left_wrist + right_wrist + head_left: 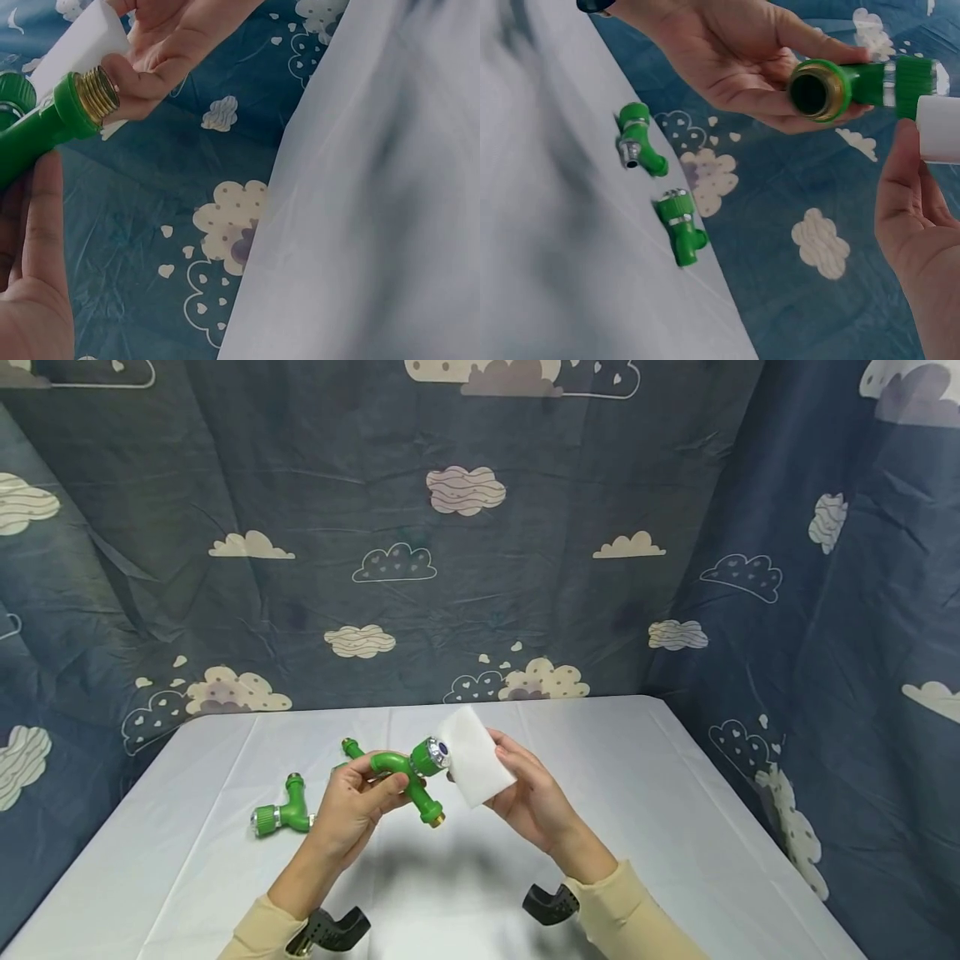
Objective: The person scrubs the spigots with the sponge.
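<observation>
Nearest are two pale yellow sleeves (633,914), with a black wrist mount (337,930) by the left cuff and another black mount (551,905) by the right one. Beyond the cuffs, the left hand (352,810) grips a green tap (408,781), its thumb and fingers pinching the body. The tap is held up above the tabletop (675,827), tilted, with a brass threaded end (97,94) pointing down and its ribbed green knob (427,757) turned toward the right hand (536,806).

That hand's fingers pinch a white block (476,756), held at a slant right at the face of the knob; whether the two touch, I cannot tell.

Farther off, to the left of the left hand, a second green tap (294,802) lies on the tabletop, knob to the left. A third green tap (351,747) lies a little farther back, mostly hidden by the left hand in the head view. Behind the far edge hangs a dark blue curtain (525,585) printed with pale clouds.
</observation>
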Tool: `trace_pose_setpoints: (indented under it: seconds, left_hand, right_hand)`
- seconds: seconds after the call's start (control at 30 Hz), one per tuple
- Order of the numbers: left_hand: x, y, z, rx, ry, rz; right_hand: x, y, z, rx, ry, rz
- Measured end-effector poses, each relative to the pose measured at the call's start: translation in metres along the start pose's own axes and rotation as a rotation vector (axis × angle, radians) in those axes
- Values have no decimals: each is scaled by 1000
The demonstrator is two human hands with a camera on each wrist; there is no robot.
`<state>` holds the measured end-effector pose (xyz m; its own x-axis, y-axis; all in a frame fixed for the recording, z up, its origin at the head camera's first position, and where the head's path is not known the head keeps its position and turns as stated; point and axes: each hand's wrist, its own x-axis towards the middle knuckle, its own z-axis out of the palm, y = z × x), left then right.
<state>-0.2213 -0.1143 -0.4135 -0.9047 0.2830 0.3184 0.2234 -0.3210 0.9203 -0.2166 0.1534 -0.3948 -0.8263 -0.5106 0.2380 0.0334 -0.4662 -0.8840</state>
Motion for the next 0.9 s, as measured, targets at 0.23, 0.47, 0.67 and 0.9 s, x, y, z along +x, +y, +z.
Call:
trace_pose_setpoints:
  seconds: [0.23,0.47,0.67,0.9]
  left_hand:
    - [3,0,1,66,161,-78]
    - [5,-1,3,95,216,-103]
    - [4,3,7,106,209,-97]
    - [4,6,8,114,205,-107]
  right_hand:
    - [-1,-6,-3,-225,97,-187]
    - [2,2,3,-1107,186,-697]
    - [4,11,4,-1388,161,-790]
    - [6,16,-3,-1457,178,-795]
